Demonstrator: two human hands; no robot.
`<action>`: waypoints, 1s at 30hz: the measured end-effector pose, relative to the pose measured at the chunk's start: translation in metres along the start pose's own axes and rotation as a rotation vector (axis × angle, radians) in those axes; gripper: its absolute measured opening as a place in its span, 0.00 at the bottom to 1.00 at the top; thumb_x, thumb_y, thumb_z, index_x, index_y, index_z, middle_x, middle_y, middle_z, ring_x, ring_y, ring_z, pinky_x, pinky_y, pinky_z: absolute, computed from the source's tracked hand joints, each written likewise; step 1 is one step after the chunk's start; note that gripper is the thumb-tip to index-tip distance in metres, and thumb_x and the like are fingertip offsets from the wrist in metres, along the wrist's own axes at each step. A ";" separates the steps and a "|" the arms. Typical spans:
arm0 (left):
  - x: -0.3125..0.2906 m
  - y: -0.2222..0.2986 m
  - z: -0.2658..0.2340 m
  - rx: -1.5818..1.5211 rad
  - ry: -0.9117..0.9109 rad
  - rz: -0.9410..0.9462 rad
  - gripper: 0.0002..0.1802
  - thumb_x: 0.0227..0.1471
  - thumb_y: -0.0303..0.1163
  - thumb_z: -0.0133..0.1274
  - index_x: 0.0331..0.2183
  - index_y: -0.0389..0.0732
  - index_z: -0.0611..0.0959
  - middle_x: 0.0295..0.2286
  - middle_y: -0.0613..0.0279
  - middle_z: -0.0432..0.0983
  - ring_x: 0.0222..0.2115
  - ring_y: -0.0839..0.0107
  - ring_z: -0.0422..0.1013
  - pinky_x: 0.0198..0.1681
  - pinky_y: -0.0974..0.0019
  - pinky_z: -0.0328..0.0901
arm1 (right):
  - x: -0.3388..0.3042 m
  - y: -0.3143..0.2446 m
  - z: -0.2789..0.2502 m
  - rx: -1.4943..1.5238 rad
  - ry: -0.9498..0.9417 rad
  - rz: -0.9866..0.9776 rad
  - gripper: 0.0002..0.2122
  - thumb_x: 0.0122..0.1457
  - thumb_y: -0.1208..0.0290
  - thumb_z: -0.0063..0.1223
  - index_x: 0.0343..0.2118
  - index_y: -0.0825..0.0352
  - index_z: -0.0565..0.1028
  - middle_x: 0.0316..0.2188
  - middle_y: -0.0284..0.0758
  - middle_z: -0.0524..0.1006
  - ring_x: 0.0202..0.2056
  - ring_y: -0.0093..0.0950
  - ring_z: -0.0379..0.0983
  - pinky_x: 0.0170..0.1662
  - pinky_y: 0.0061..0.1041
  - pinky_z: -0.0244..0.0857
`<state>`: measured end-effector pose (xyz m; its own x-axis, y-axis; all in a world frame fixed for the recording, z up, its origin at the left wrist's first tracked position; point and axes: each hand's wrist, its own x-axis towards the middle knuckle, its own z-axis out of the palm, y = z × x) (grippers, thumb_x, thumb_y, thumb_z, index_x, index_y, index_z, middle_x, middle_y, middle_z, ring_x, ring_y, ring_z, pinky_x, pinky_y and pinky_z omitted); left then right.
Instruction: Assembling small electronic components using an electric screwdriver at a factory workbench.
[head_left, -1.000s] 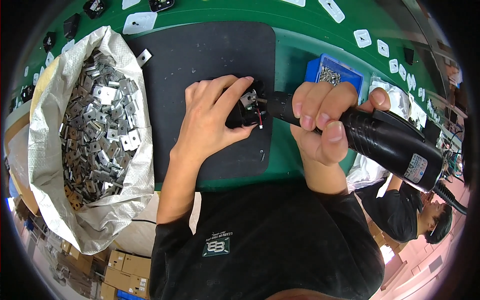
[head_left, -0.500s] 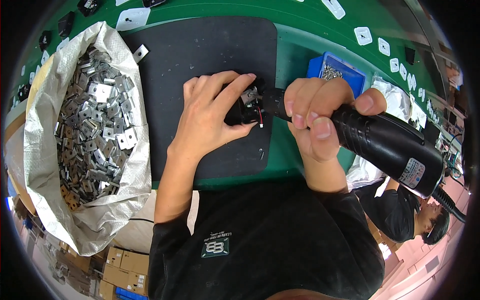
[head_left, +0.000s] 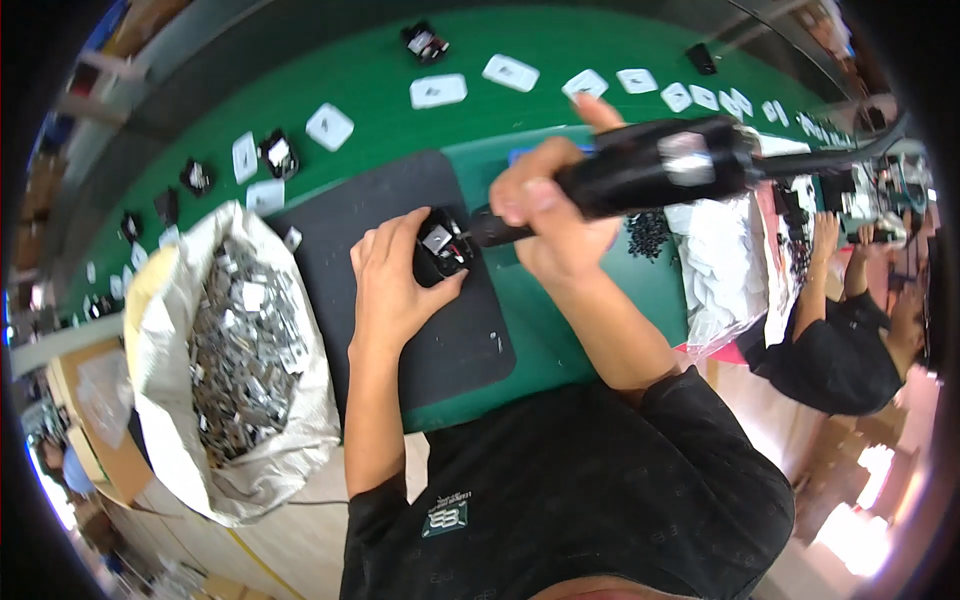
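My left hand [head_left: 388,278] is wrapped around the left side of a small black plastic housing [head_left: 428,262], thumb at its near edge. Inside the housing are a silvery metal plate and a bit of red wire. My right hand [head_left: 560,215] grips a black electric screwdriver [head_left: 625,175], slightly blurred by motion. Its nose points left at the housing's right side; whether the bit touches a screw cannot be made out. Under the housing lies a dark grey mat [head_left: 450,345].
At left stands a white woven sack [head_left: 180,420] full of metal clips [head_left: 250,350]. A blue bin [head_left: 518,156] is mostly hidden behind my right hand. Black small parts [head_left: 646,235] and a bag of white pieces [head_left: 715,270] lie at right. White plates [head_left: 438,91] line the green belt. A co-worker [head_left: 850,345] sits at right.
My view has turned, showing more of the belt. The screwdriver's cable end has swung up and away from me, and the housing's inside shows more. Both hands keep their holds.
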<state>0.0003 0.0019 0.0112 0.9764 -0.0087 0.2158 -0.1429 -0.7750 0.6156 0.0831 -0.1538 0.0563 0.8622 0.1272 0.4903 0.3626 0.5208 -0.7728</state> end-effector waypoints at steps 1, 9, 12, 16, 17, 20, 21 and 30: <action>0.012 0.003 -0.001 0.012 0.038 -0.032 0.39 0.29 0.34 0.67 0.49 0.41 0.75 0.43 0.57 0.72 0.43 0.56 0.68 0.49 0.56 0.58 | 0.009 -0.021 -0.002 0.111 0.094 -0.038 0.32 0.55 0.78 0.54 0.61 0.67 0.51 0.20 0.32 0.67 0.19 0.22 0.64 0.26 0.26 0.65; 0.206 0.009 0.041 0.156 0.083 0.260 0.39 0.35 0.35 0.66 0.52 0.38 0.71 0.46 0.47 0.73 0.48 0.48 0.68 0.51 0.52 0.62 | 0.013 -0.019 -0.080 -0.550 0.179 0.129 0.33 0.48 0.64 0.67 0.55 0.70 0.62 0.39 0.36 0.74 0.40 0.29 0.72 0.46 0.29 0.68; 0.264 -0.039 0.059 0.195 -0.013 0.190 0.44 0.33 0.43 0.67 0.52 0.38 0.70 0.46 0.46 0.73 0.49 0.47 0.68 0.51 0.52 0.63 | 0.004 -0.015 -0.073 -0.532 0.034 0.280 0.32 0.50 0.66 0.62 0.56 0.65 0.60 0.41 0.46 0.75 0.42 0.36 0.76 0.46 0.33 0.68; 0.281 -0.004 0.085 0.470 -0.175 0.182 0.50 0.35 0.51 0.66 0.57 0.39 0.66 0.53 0.41 0.66 0.54 0.44 0.62 0.56 0.49 0.58 | -0.002 -0.025 -0.089 -0.573 -0.029 0.219 0.33 0.50 0.70 0.60 0.59 0.61 0.56 0.37 0.47 0.75 0.38 0.47 0.75 0.40 0.39 0.68; 0.277 0.003 0.086 0.504 -0.152 0.238 0.52 0.36 0.51 0.65 0.59 0.39 0.64 0.55 0.39 0.63 0.56 0.43 0.60 0.57 0.49 0.57 | -0.003 -0.021 -0.094 -0.589 -0.016 0.148 0.34 0.50 0.70 0.59 0.59 0.60 0.55 0.37 0.48 0.75 0.37 0.48 0.74 0.40 0.40 0.67; 0.253 -0.010 0.074 -0.151 0.029 0.291 0.37 0.55 0.41 0.51 0.59 0.32 0.61 0.56 0.43 0.61 0.57 0.51 0.59 0.61 0.52 0.51 | -0.003 -0.028 -0.098 -0.601 0.005 0.207 0.35 0.51 0.70 0.59 0.61 0.62 0.54 0.41 0.48 0.74 0.41 0.47 0.73 0.44 0.40 0.66; 0.232 0.029 0.071 -0.677 0.050 0.070 0.32 0.60 0.43 0.43 0.60 0.34 0.62 0.56 0.46 0.62 0.56 0.53 0.60 0.60 0.53 0.53 | -0.006 -0.032 -0.105 -0.635 0.034 0.250 0.35 0.52 0.69 0.58 0.61 0.62 0.53 0.42 0.48 0.74 0.43 0.46 0.73 0.45 0.40 0.66; 0.139 0.087 0.063 -0.925 0.086 0.079 0.34 0.62 0.36 0.42 0.64 0.39 0.50 0.57 0.45 0.57 0.57 0.59 0.59 0.58 0.58 0.54 | -0.041 -0.159 -0.279 -1.664 0.479 0.395 0.10 0.50 0.76 0.51 0.35 0.67 0.79 0.35 0.45 0.79 0.37 0.44 0.76 0.42 0.37 0.70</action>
<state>0.1340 -0.1072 0.0470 0.9483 0.0356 0.3153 -0.3165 0.0374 0.9479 0.0884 -0.4773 0.0464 0.8860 -0.3713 0.2778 -0.1935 -0.8404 -0.5063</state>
